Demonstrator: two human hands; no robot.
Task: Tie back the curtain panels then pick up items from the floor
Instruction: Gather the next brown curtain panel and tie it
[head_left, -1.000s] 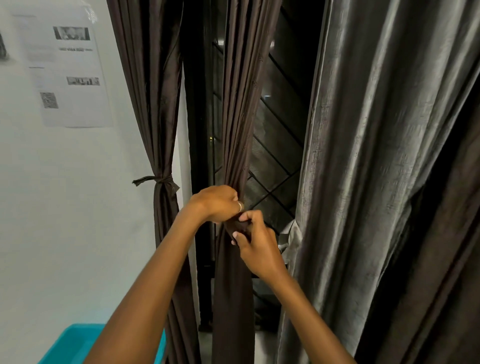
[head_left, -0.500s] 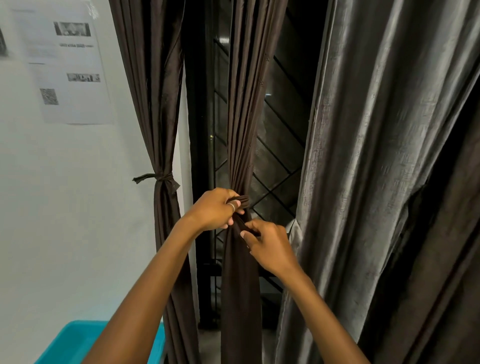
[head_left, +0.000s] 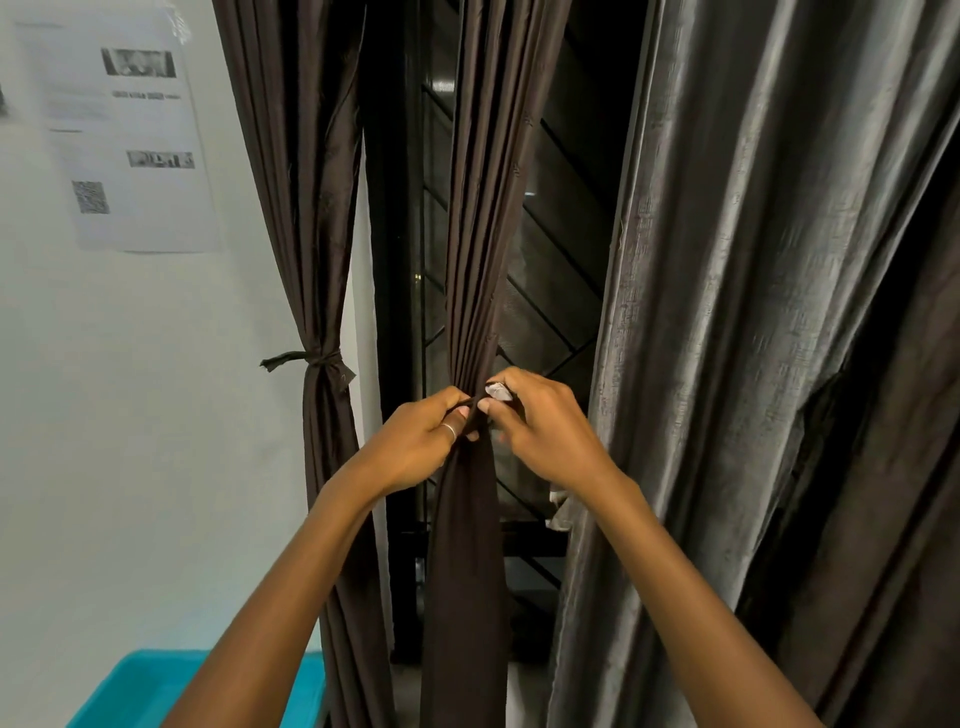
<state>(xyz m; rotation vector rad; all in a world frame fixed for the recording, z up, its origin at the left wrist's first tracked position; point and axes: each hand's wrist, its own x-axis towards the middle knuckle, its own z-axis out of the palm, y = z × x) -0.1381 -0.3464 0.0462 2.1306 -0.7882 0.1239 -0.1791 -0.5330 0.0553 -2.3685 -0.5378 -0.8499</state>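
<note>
Both hands, left hand (head_left: 415, 441) and right hand (head_left: 545, 431), pinch a tie strip (head_left: 475, 402) around the middle curtain panel (head_left: 483, 260). They nearly touch (fingers curled).

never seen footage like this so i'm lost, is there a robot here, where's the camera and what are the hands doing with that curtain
There is no machine here. A person wears one wide-angle camera on the head, so this single picture looks forward and down along their bare arms. The left hand and right hand meet at the middle curtain panel, a dark brown one gathered into a bunch. Both hands pinch a thin dark tie strip at its waist, as if knotting it. The left curtain panel is already tied with a similar band. The grey curtain on the right hangs loose. No table shows. Behind the curtains is a dark window grille, a printed sheet is on the wall, and a teal bin sits at the bottom left.
</note>
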